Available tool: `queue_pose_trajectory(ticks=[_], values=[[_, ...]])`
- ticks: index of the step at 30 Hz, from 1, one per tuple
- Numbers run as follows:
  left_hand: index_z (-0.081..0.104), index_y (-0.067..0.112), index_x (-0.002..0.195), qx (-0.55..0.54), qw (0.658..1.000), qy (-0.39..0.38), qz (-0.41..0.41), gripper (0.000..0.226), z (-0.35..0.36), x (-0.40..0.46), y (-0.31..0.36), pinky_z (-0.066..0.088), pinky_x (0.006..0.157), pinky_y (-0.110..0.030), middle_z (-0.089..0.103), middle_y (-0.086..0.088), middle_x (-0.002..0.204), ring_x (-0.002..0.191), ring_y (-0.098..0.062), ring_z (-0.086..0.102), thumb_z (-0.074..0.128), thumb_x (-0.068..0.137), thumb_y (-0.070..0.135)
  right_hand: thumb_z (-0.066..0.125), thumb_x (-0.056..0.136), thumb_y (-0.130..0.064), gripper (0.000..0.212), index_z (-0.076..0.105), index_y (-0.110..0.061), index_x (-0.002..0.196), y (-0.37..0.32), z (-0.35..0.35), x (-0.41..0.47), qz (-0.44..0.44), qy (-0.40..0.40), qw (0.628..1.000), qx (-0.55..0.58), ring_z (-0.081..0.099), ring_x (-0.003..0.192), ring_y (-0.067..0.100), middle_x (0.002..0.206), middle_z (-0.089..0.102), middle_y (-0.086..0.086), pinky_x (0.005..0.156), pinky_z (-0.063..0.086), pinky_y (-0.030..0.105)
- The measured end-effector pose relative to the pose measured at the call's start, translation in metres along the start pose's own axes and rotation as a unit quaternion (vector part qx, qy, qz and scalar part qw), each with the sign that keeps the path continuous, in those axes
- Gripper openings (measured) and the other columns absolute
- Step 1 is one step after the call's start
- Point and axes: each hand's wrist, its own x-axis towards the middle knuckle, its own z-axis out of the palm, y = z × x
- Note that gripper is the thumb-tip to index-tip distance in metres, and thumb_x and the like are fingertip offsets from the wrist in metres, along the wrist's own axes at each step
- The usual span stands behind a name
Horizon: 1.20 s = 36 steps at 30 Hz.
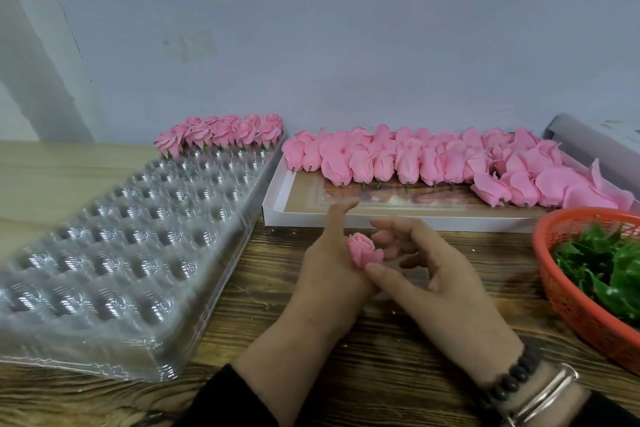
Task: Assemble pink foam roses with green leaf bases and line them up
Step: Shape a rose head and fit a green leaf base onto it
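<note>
Head view. The pink foam rose point(363, 251) sits above the counter point(311, 340) at centre, held between both hands. The left hand point(329, 270) grips its base from the left, forefinger raised; the right hand point(436, 274) pinches its lower edge with the thumb, remaining fingers loosely curled.

Handling, as judged: light, soft and easily crushed. Hold at the firm base, not the petals.

Surroundings: the clear plastic tray point(114, 246) lies to the left, with finished roses point(221, 133) lined up in its far rows. The white box point(277, 211) behind holds unassembled rose heads point(433, 163). The orange basket point(568, 302) of green leaf bases point(609, 270) stands to the right. Nothing stands between the hands and the basket or tray.
</note>
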Motion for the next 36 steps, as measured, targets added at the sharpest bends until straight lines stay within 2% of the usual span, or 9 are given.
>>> queue_pose_trajectory(ticks=[4,10,14,18,22,24,27,31,36], values=[[0.027,0.038,0.14,-0.015,0.999,-0.05,-0.005,0.093,0.002,-0.001,0.001,0.049,0.095,-0.034,0.069,0.004,0.097,0.097,-0.014,0.066,0.075,0.071,-0.001,0.067,0.078,-0.001,0.038,0.065,-0.03,0.103,-0.004,-0.006,0.003,0.014,-0.061,0.997,0.041,0.06,0.078,-0.006,0.091,0.07,-0.009,0.071,0.045,0.009],[0.02,0.035,0.141,-0.041,0.991,-0.124,-0.026,0.105,-0.003,-0.001,0.0,0.048,0.078,-0.012,0.068,0.022,0.093,0.09,0.004,0.064,0.077,0.065,-0.008,0.062,0.08,0.004,0.04,0.065,-0.023,0.11,-0.006,-0.017,0.006,0.024,-0.117,0.991,0.057,0.061,0.082,0.02,0.092,0.072,0.0,0.079,0.05,0.036],[0.005,0.041,0.144,-0.011,0.985,-0.169,-0.037,0.12,-0.006,-0.001,-0.002,0.046,0.091,-0.041,0.061,0.012,0.109,0.084,0.011,0.055,0.084,0.061,0.004,0.059,0.081,0.009,0.037,0.064,-0.016,0.108,-0.007,-0.02,0.007,0.038,-0.169,0.982,0.071,0.063,0.077,0.002,0.079,0.071,-0.008,0.071,0.047,0.014],[0.004,0.046,0.143,-0.038,0.977,-0.205,-0.033,0.119,-0.007,-0.001,-0.007,0.048,0.06,-0.017,0.066,0.008,0.103,0.066,0.004,0.058,0.082,0.064,0.004,0.059,0.081,0.007,0.021,0.063,-0.009,0.094,-0.008,-0.019,0.006,0.038,-0.17,0.98,0.092,0.066,0.062,0.014,0.068,0.069,0.004,0.059,0.05,0.019],[0.009,0.043,0.143,-0.07,0.979,-0.193,-0.011,0.116,-0.008,-0.002,-0.006,0.049,0.077,-0.013,0.065,0.008,0.088,0.078,0.003,0.064,0.081,0.063,-0.001,0.062,0.079,0.008,0.016,0.064,-0.008,0.084,-0.004,-0.02,0.007,0.048,-0.119,0.987,0.097,0.056,0.054,0.008,0.059,0.062,0.001,0.053,0.045,0.014],[0.021,0.045,0.135,-0.069,0.985,-0.16,0.007,0.108,-0.009,-0.002,-0.004,0.049,0.074,-0.011,0.058,0.002,0.096,0.082,0.002,0.065,0.084,0.06,0.001,0.061,0.078,0.01,0.017,0.064,-0.006,0.082,0.001,-0.021,0.009,0.067,-0.066,0.987,0.131,0.054,0.053,0.008,0.059,0.061,0.002,0.051,0.046,0.014],[0.04,0.044,0.111,-0.073,0.992,-0.107,0.011,0.08,-0.012,-0.001,-0.005,0.054,0.077,-0.026,0.055,-0.008,0.113,0.096,-0.018,0.066,0.086,0.048,0.028,0.064,0.07,0.003,0.015,0.065,-0.008,0.081,0.006,-0.022,0.01,0.091,0.001,0.978,0.19,0.057,0.056,0.011,0.065,0.064,0.006,0.055,0.05,0.016],[0.05,0.025,0.081,-0.158,0.987,-0.031,-0.01,0.036,-0.01,0.002,-0.007,0.055,0.076,-0.035,0.06,-0.013,0.096,0.089,-0.027,0.064,0.078,0.066,0.041,0.063,0.061,-0.008,0.023,0.063,-0.004,0.084,0.01,-0.021,0.012,0.105,0.042,0.964,0.24,0.06,0.066,0.014,0.072,0.066,0.008,0.064,0.052,0.017],[0.058,0.026,0.078,-0.075,0.995,-0.055,0.035,0.012,-0.008,-0.001,-0.002,0.055,0.072,-0.037,0.064,-0.005,0.086,0.076,-0.022,0.063,0.066,0.084,0.018,0.064,0.066,-0.003,0.022,0.063,0.0,0.088,0.011,-0.02,0.01,0.114,0.032,0.968,0.222,0.06,0.066,0.016,0.075,0.065,0.014,0.062,0.052,0.015]])
